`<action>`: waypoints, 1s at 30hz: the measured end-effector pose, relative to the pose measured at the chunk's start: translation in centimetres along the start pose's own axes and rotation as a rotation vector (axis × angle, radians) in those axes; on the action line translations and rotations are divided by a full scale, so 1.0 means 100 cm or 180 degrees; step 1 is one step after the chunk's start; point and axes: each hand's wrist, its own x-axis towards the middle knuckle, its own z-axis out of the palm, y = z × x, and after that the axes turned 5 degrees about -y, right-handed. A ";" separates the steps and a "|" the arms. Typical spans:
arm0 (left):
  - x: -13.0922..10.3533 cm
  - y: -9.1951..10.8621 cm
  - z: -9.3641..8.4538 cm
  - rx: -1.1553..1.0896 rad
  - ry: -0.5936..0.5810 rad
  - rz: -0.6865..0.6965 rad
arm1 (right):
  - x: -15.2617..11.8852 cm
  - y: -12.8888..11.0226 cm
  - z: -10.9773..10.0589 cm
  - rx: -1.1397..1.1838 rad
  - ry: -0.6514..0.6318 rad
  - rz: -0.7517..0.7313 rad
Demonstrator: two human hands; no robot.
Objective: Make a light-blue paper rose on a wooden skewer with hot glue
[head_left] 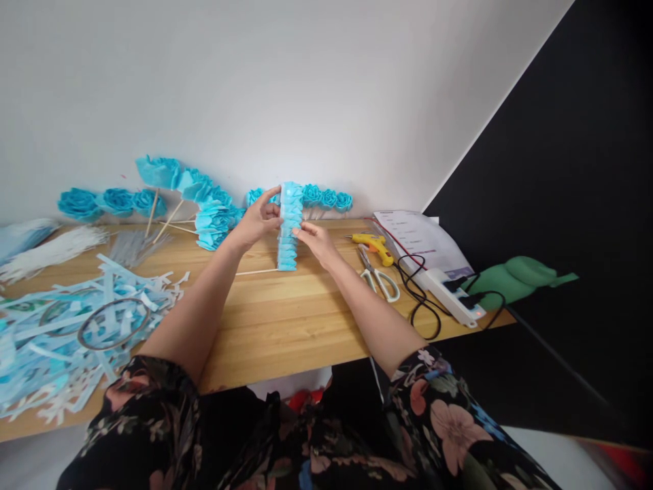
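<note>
The person is standing a blue pleated strip (290,228) upright over the bench (286,327), roughly midway along it, and both hands are working at its upper part. The left hand (260,219) is pinching the left edge, its index finger reaching up near the top and the thumb lower down, with only a small gap between them. The right hand (317,243) is gripping the right edge about halfway up, fingers nearly closed on the paper.

A thin stick (256,272) is running out leftward from the strip's foot; from here I can't tell whether it is joined there or just lying behind.

As for progress, a good number seem to be done: finished-looking blue flowers (118,201) are lining the back beside the wall, and a flower cluster (213,221) is sitting left of the hands. The piece in hand looks only partly made to me: its folds are running down its length, but it is hanging flat, not rolled into a bloom. Plenty of cut paper strips (56,340) are lying heaped at the left. The yellow glue gun (375,246) and the scissors (377,275) are resting to the right, neither being held.
</note>
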 end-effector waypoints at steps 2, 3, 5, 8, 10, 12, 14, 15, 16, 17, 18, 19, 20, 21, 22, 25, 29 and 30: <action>-0.001 0.002 0.001 -0.0026 -0.0018 -0.0048 | 0.000 0.002 0.000 0.0014 -0.0020 0.0008; -0.002 0.003 0.002 -0.0036 -0.0038 -0.0094 | 0.000 0.003 0.000 0.0014 0.0000 -0.0003; -0.003 0.006 0.004 -0.0044 -0.0093 -0.0199 | 0.000 0.004 -0.001 0.0007 0.0066 -0.0020; -0.004 0.005 0.006 -0.0061 -0.0229 -0.0301 | 0.001 0.004 -0.002 0.0011 0.0122 -0.0018; -0.004 0.002 0.006 -0.0062 -0.0337 -0.0333 | 0.002 0.004 -0.002 0.0037 0.0124 -0.0026; -0.003 0.000 0.005 -0.0059 -0.0397 -0.0329 | 0.001 0.003 -0.001 0.0073 0.0125 -0.0045; -0.002 -0.002 0.004 -0.0063 -0.0399 -0.0295 | 0.001 0.002 -0.001 0.0089 0.0134 -0.0061; -0.002 -0.002 0.004 -0.0063 -0.0395 -0.0280 | 0.001 0.002 0.000 0.0076 0.0141 -0.0067; -0.002 -0.002 0.004 -0.0055 -0.0393 -0.0273 | 0.001 0.002 -0.001 0.0047 0.0148 -0.0072; -0.002 -0.001 0.004 -0.0039 -0.0390 -0.0268 | 0.001 0.002 -0.001 0.0009 0.0157 -0.0075; -0.002 0.000 0.004 -0.0018 -0.0389 -0.0264 | 0.001 0.002 -0.001 -0.0030 0.0162 -0.0073; -0.002 0.000 0.005 0.0003 -0.0384 -0.0261 | 0.001 0.002 -0.001 -0.0062 0.0164 -0.0068; -0.003 0.001 0.005 0.0022 -0.0374 -0.0260 | 0.001 0.001 -0.001 -0.0084 0.0165 -0.0064; -0.003 0.002 0.005 0.0038 -0.0361 -0.0259 | 0.001 0.000 -0.001 -0.0095 0.0164 -0.0061; -0.003 0.003 0.005 0.0053 -0.0343 -0.0258 | 0.000 -0.001 -0.001 -0.0097 0.0165 -0.0063; -0.003 0.006 0.005 0.0097 -0.0288 -0.0244 | 0.000 -0.004 -0.001 -0.0100 0.0145 -0.0070; -0.004 0.009 0.005 0.0103 -0.0225 -0.0235 | -0.001 -0.003 0.000 -0.0026 -0.0025 0.0062; -0.004 0.010 0.005 0.0108 -0.0215 -0.0240 | -0.001 -0.001 0.000 0.0000 -0.0081 0.0107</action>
